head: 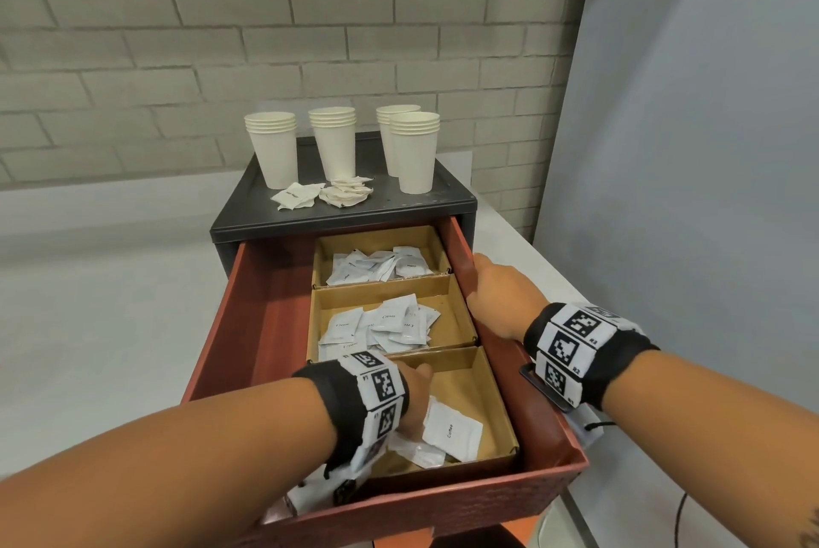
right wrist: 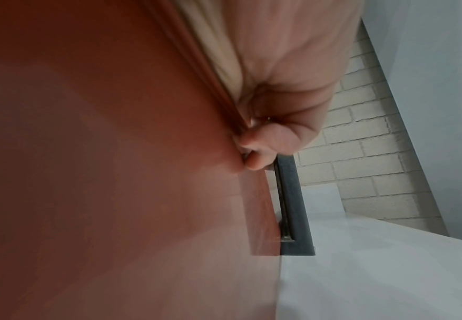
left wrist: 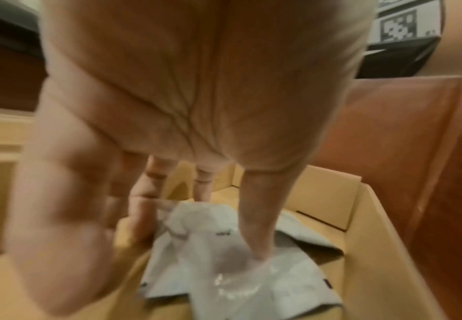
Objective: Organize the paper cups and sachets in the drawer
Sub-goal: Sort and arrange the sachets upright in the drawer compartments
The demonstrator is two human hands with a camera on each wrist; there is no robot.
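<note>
The red-brown drawer is pulled out of a black cabinet. Three cardboard compartments line its right side. My left hand reaches down into the nearest compartment, fingers extended, fingertips touching the white coffee sachets lying there. My right hand grips the drawer's right wall, fingers over the rim and thumb outside. Several stacks of white paper cups and two small sachet piles stand on the cabinet top.
The middle compartment and the far compartment each hold loose white sachets. The drawer's left half shows bare floor. A brick wall is behind, and a grey panel stands at the right of the white counter.
</note>
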